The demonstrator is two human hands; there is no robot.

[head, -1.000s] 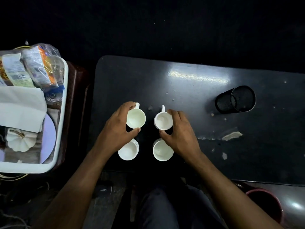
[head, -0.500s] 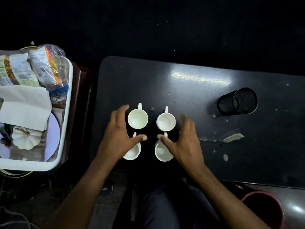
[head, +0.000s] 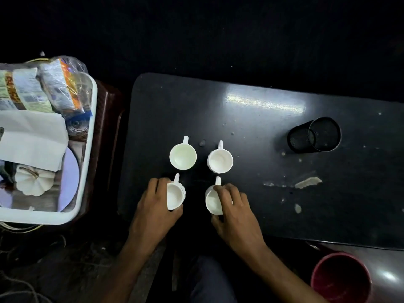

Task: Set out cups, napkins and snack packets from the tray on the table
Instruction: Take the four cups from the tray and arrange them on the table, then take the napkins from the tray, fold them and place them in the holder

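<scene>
Fingers [head: 162,183] of left hand [head: 153,209] and right hand [head: 237,216] grip the near cups [head: 175,194], far cups [head: 182,156] just beyond.

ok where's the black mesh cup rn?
Head view: on the table's right half, the mesh cup sits well right of the far right-hand white cup.

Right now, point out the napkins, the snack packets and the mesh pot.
napkins [head: 32,138]: head view, middle of the top sheet.
snack packets [head: 63,88]: head view, front of the orange packet.
mesh pot [head: 298,139]: head view, outer wall.
</scene>
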